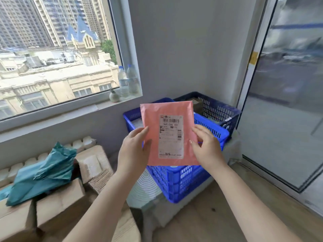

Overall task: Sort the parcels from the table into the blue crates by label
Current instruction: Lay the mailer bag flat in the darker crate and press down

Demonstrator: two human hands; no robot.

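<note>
- Two hands hold one pink parcel upright above the blue crates — left hand pinching its left edge, right hand its right.
- Cardboard boxes and a teal bag lie left.
- Its label reads "360 E85 S01".

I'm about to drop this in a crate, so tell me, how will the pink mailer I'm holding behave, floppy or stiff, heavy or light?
The pink mailer looks fairly flat and thin, so probably light. Held upright by the left hand and right hand at its side edges, it barely sags, suggesting some stiffness inside. Its plastic skin looks smooth, likely a bit slippery.
</note>
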